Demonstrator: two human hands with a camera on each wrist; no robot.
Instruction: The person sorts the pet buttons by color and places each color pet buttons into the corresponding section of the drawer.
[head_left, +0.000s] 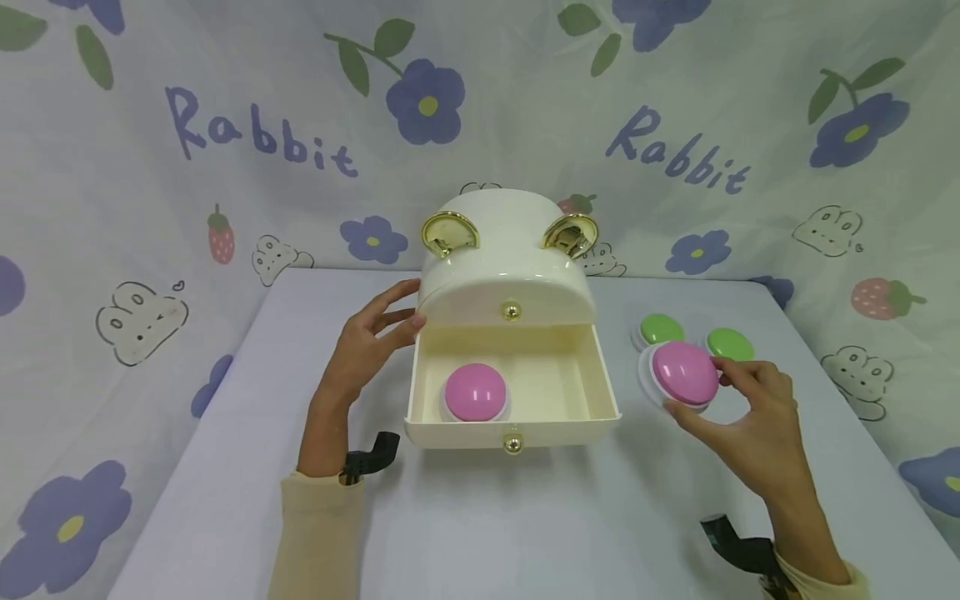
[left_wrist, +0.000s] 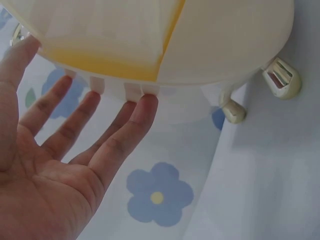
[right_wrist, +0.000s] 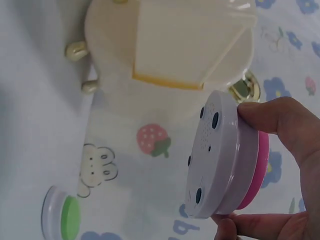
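Through my remote cameras, I see the right hand [head_left: 759, 421] pinching a pink button [head_left: 686, 372] at the box's [head_left: 508, 250] three o'clock; the left hand [head_left: 362, 346], fingers spread, touches nine o'clock.

Btn [head_left: 476, 392] in drawer [head_left: 461, 435]; 3 more btns [head_left: 685, 372] R of box [head_left: 510, 242].

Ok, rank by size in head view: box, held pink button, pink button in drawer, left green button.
White box
Held pink button, pink button in drawer: alike; nearness makes order unsure
Left green button

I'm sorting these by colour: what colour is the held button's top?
Pink; the button's top shows best in the head view.
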